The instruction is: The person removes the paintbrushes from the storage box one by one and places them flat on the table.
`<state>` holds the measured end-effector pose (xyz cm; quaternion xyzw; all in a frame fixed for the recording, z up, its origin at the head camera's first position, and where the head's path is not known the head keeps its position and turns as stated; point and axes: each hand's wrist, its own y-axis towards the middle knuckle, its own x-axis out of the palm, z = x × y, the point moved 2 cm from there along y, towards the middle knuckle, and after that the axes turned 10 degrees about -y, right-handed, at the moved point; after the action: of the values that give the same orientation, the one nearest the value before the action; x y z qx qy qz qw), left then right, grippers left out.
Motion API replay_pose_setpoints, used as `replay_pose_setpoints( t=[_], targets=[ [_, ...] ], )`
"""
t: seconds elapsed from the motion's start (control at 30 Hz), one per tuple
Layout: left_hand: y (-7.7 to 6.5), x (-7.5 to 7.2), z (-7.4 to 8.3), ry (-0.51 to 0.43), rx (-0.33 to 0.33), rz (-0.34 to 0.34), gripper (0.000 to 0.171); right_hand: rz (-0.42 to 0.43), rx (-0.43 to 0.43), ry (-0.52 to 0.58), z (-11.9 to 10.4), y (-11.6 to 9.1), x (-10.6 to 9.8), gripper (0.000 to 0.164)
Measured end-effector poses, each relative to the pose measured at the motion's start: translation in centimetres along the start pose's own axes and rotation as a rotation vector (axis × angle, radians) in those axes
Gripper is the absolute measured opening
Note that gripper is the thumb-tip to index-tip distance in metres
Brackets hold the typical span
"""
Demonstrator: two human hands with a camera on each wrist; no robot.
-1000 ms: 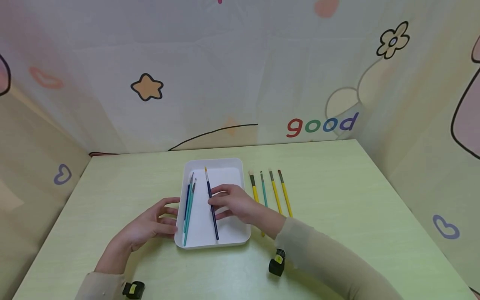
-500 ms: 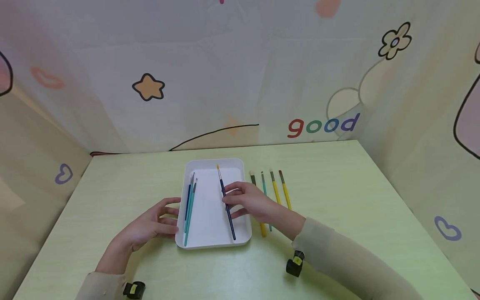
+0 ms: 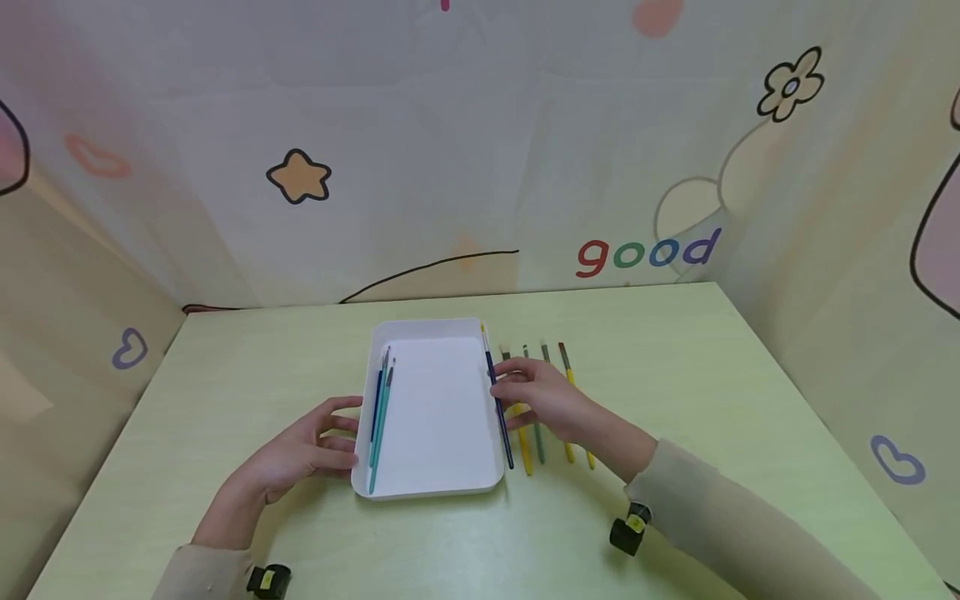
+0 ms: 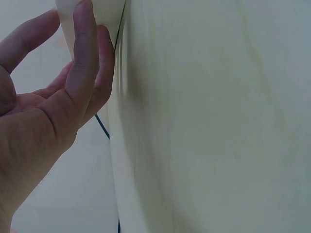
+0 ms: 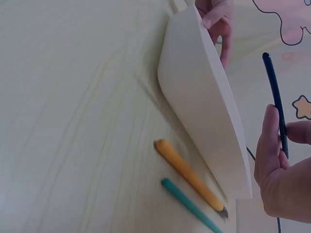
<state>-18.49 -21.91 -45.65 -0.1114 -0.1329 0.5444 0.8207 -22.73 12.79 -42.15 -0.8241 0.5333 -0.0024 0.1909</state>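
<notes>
My right hand (image 3: 547, 392) pinches a dark blue paintbrush (image 3: 506, 440) between thumb and fingers, over the right rim of a white tray (image 3: 442, 400). In the right wrist view the brush handle (image 5: 273, 80) rises from the fingertips beside the tray wall (image 5: 204, 102). My left hand (image 3: 311, 437) rests its spread fingers against the tray's left side; the left wrist view shows those fingers (image 4: 85, 53) at the tray's outer wall. Inside the tray, along its left side, lie thin teal paintbrushes (image 3: 381, 425) and a dark blue one (image 3: 377, 408).
Several paintbrushes lie on the table right of the tray, partly behind the right hand: yellow-handled ones (image 3: 524, 450) and a teal one (image 3: 539, 446). A printed curtain (image 3: 450, 167) hangs behind the pale table (image 3: 675, 367).
My right hand has carried the dark blue paintbrush rightward, from over the tray's middle to its right rim. The left hand has stayed at the tray's left side.
</notes>
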Motion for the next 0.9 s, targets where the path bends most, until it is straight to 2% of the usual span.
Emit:
replay_pose_setpoints(
  t=[0.3, 0.63, 0.9],
  targets=[
    [-0.2, 0.0, -0.1, -0.005, -0.001, -0.002, 0.085, 0.077, 0.039, -0.045, 1.8, -0.5, -3.1, 0.044],
    [-0.1, 0.0, 0.0, -0.003, 0.004, -0.012, 0.084, 0.12, 0.047, -0.06, 3.1, -0.8, -6.0, 0.043],
    [-0.1, 0.0, 0.0, 0.01, 0.001, -0.01, 0.084, 0.146, 0.056, -0.142, 3.9, -1.3, -7.7, 0.044]
  ],
)
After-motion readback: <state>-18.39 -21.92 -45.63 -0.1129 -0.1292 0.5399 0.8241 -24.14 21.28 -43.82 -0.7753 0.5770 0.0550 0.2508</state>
